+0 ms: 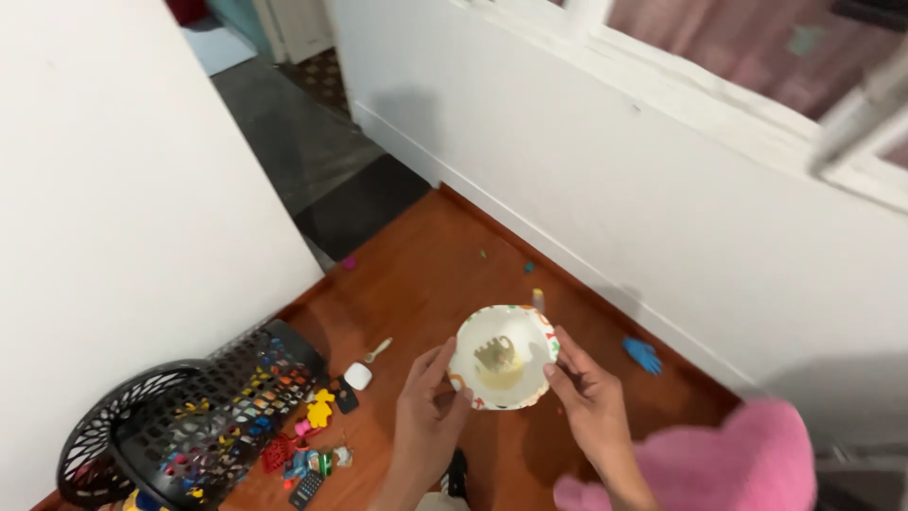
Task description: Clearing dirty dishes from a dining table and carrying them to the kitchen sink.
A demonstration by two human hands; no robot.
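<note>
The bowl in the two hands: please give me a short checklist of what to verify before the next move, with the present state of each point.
1. Both hands on the bowl: ok. The left hand holds its near-left rim, the right hand its right rim.
2. Bowl held level: ok, the opening faces up toward the camera.
3. Bowl contents: cannot tell; there is a yellowish patch inside, either residue or a printed picture.
4. Floor below: not ok. Small toys lie scattered beside the tipped black basket.
5. Blue piece by the wall: not ok, it lies loose on the floor.
6. Pink plush thing at the right: ok, apart from the bowl.
</note>
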